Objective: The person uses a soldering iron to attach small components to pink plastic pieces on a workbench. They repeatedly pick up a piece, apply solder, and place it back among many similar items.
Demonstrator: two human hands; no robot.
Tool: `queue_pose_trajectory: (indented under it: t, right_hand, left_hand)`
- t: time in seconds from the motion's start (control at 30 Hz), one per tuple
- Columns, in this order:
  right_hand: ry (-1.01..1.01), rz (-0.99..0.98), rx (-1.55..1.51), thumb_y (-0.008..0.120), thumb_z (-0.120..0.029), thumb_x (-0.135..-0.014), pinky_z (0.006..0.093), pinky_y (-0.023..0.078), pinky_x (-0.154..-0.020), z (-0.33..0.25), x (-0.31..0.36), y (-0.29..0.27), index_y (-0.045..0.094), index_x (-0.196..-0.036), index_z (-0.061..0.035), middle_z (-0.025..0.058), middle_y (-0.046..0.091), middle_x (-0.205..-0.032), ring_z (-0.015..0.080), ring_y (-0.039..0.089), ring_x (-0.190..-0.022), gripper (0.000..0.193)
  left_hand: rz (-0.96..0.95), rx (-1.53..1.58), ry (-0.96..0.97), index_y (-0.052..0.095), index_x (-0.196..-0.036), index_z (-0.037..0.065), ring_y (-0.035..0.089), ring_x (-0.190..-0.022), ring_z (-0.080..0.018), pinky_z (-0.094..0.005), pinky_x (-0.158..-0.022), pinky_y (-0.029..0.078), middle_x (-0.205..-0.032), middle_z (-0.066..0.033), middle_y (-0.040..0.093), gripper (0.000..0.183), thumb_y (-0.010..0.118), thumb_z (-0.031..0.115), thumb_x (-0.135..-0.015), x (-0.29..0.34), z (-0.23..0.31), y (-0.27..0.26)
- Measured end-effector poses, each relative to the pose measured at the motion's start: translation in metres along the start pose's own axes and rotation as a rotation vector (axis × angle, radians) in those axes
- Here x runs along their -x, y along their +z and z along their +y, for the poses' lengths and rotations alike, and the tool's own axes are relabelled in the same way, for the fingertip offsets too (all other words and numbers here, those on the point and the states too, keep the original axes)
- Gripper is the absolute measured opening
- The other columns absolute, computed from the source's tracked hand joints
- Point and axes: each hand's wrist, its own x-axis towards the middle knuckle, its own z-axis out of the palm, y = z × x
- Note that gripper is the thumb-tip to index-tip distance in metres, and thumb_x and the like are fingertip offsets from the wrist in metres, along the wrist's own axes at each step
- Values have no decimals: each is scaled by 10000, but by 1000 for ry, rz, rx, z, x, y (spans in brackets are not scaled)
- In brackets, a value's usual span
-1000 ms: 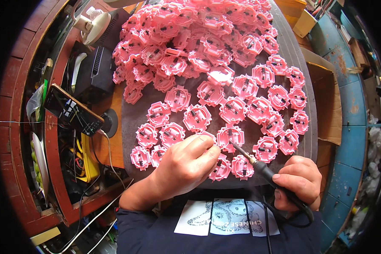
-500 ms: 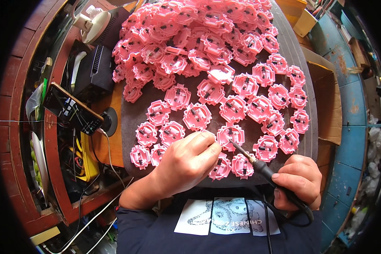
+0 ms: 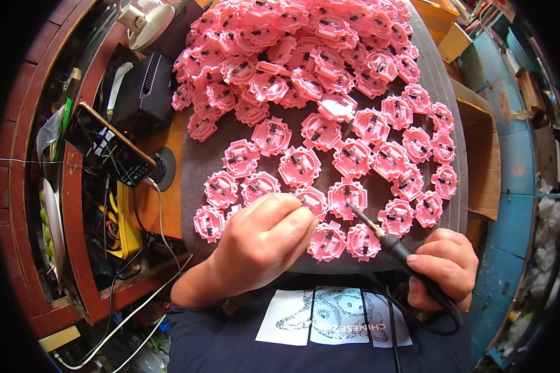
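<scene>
My right hand (image 3: 445, 266) is wrapped round the black handle of a soldering iron (image 3: 392, 245), its metal tip slanting up and left onto a pink plastic housing (image 3: 338, 198). That housing lies face up with small black and metal parts inside. My left hand (image 3: 258, 242) is closed in a pinch just left of it, beside another pink housing (image 3: 310, 198) that the fingers partly cover. Whatever the left fingertips pinch is too small to make out. Two more housings (image 3: 326, 242) lie between my hands, near the front edge of the dark board (image 3: 196, 177).
A large heap of pink housings (image 3: 280, 50) covers the back of the board. On the left are a phone on a stand (image 3: 109, 146), a black box (image 3: 144, 93) and loose cables. To the right stands an open cardboard box (image 3: 482, 155). The iron's black cord loops below my right hand.
The view has shifted a little. My left hand has drawn slightly back and left, uncovering more of the housing beside it. The iron's tip stays on the same housing.
</scene>
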Motion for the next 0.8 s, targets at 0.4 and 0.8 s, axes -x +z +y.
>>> queue_pose_trajectory:
  t: [0.4,0.8]
  right_hand:
    - [127,126,31,773,-217,-867,361,508,-616,11,-18,-3,695,-1092,15,170,670,-835,274,625,-680,332]
    - [29,17,-40,785,-95,-820,359,496,-516,20,-45,20,686,-1088,19,162,679,-830,253,644,-603,309]
  left_hand:
    - [318,-100,-56,717,-974,-16,676,-702,-226,-311,-618,526,-796,-121,697,158,790,-46,-837,-10,-11,-82]
    - [-108,-112,91,703,-1002,7,697,-757,-290,-382,-654,577,-894,-119,682,268,807,-35,-759,-16,-39,-47]
